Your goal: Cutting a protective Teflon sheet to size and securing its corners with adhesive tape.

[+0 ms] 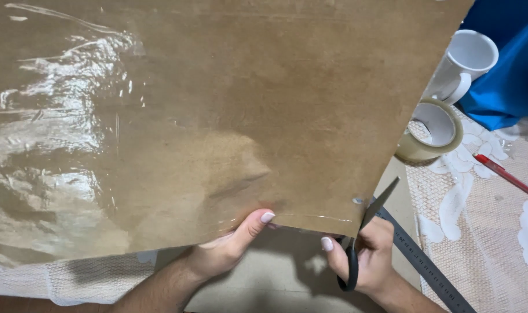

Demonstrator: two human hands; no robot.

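Cutting step: left hand (229,249) pinches the brown kraft paper sheet (246,116) at its near edge; right hand (365,258) clamps black scissors (362,232), blades entering the edge. Next: feed paper taut, steadily.

The light was warm and a bit dim. It came from above and made bright white glare on the shiny clear plastic film (55,116) over the big brown paper sheet (287,104). A dark shadow lay under the paper. Everything looked sharp.
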